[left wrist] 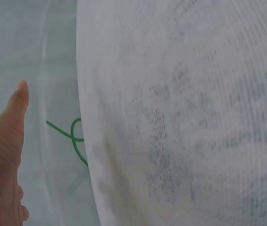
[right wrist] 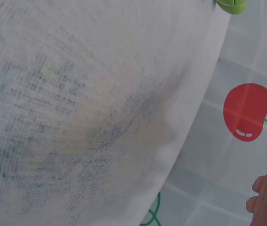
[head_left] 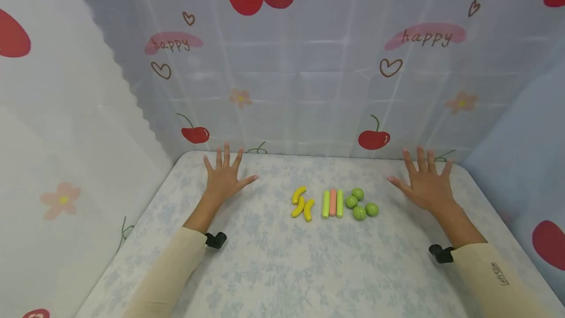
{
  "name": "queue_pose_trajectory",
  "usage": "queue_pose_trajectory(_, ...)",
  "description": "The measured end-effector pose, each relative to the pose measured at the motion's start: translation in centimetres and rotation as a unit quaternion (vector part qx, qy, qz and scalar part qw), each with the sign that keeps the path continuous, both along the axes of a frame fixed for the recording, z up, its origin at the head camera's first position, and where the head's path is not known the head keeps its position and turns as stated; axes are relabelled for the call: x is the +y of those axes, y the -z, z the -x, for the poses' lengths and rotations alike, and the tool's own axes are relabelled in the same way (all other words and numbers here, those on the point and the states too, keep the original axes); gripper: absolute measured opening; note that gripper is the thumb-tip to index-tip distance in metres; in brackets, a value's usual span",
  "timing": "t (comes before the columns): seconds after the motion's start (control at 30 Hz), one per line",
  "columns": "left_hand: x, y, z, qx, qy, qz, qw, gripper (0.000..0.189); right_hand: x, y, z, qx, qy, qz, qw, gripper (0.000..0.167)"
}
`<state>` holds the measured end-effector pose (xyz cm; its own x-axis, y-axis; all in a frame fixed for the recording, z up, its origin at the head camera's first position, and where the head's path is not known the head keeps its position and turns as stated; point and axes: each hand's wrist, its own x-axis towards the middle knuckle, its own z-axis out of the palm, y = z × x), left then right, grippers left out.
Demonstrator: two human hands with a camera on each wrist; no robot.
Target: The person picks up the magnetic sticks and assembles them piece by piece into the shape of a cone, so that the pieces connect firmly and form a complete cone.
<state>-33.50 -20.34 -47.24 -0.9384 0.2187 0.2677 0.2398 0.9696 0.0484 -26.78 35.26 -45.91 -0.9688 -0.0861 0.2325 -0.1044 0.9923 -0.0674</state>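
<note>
My left hand point(head_left: 222, 180) is spread at the far left of the table, its fingers straight and holding nothing. Over at the far right, my right hand point(head_left: 428, 185) is spread the same way, also holding nothing. Between the hands lie three small yellow bananas point(head_left: 298, 207), then a row of two yellow-green sticks point(head_left: 325, 204) with a pink stick point(head_left: 333, 202) in the middle. Right of the sticks sit several small green balls point(head_left: 359, 212), the group nearest my right hand. In the right wrist view, part of one green ball point(right wrist: 234, 5) shows at the top edge.
A pale blue-patterned cloth covers the table point(head_left: 273, 269). Behind it hangs a curtain point(head_left: 300, 87) printed with cherries, hearts and flowers, and more curtain point(head_left: 57, 146) closes off the left side. Black wrist cameras point(head_left: 216, 240) sit at both sleeve cuffs.
</note>
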Motion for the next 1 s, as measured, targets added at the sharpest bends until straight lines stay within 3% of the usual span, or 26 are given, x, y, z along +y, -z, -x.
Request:
queue_pose_trajectory(0.17,1.3,-0.3,-0.6,-0.011,0.036,-0.05,0.998,0.081,-0.8,-0.4,-0.5,-0.052,-0.015,0.04,0.9977,0.098)
queue_pose_trajectory(0.33,2.8,-0.8,-1.6,-0.032,0.05,-0.13,0.9897,0.054,-2.1,-1.2,-1.6,-0.127,-0.039,0.124,0.9834,0.09)
queue_pose_trajectory(0.53,5.2,-1.0,-2.9,-0.075,0.072,-0.2,0.9742,0.043,-3.7,-1.5,-3.8,-0.126,-0.061,0.159,0.9772,0.078)
queue_pose_trajectory(0.8,9.2,-0.5,-3.7,-0.132,0.086,-0.209,0.965,0.033,-6.5,-1.5,-5.1,-0.129,-0.087,0.17,0.973,0.055)
queue_pose_trajectory(1.0,11.8,-0.1,-3.5,-0.15,0.111,-0.195,0.9628,0.034,-7.5,-1.3,-5.1,-0.157,-0.085,0.184,0.9666,0.047)
